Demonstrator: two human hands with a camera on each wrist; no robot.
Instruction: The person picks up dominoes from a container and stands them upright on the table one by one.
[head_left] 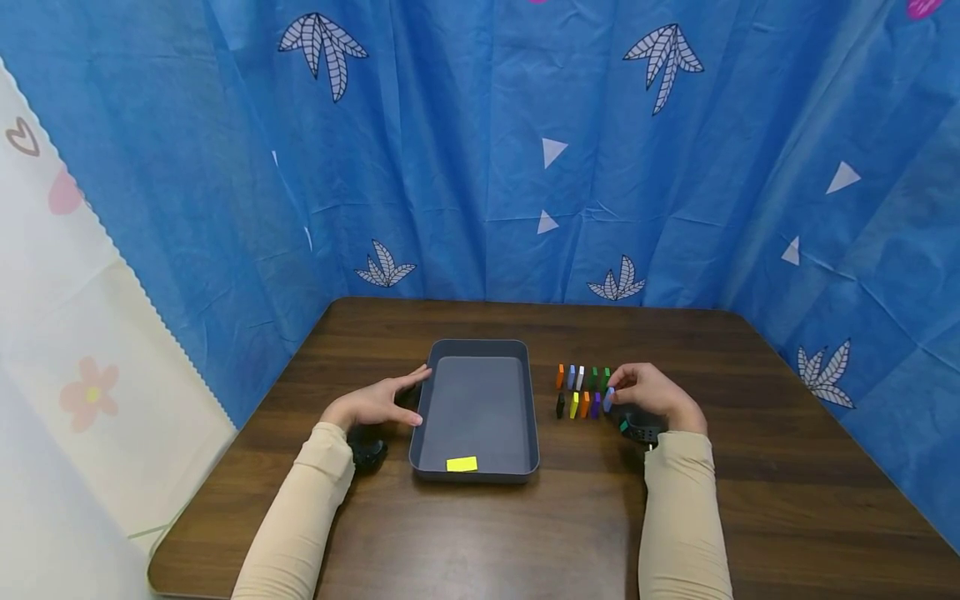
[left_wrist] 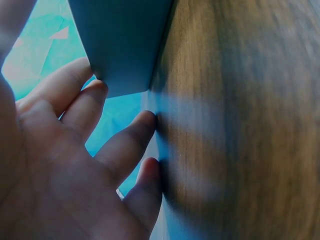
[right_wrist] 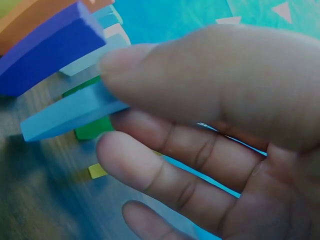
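My right hand (head_left: pixel 651 390) pinches a light blue block (right_wrist: pixel 65 114) between thumb and fingers, at the right end of the near row. Two rows of thin coloured blocks stand on edge: orange, blue, white and greens behind; a black block (head_left: pixel 560 406), a yellow block (head_left: pixel 574 405), an orange block (head_left: pixel 585 405) and a purple block (right_wrist: pixel 50 52) in front. On the left, my left hand (head_left: pixel 378 402) spreads its fingers at the left wall of a dark grey tray (head_left: pixel 480 408), fingertips right at its side. In the left wrist view those fingers are loosely bent and hold nothing.
A yellow sticky note (head_left: pixel 462 464) lies at the tray's near end. The wooden table (head_left: pixel 495 533) carries the tray and blocks, with a blue curtain (head_left: pixel 480 167) behind it. A yellow piece (right_wrist: pixel 97 171) shows beyond my right fingers.
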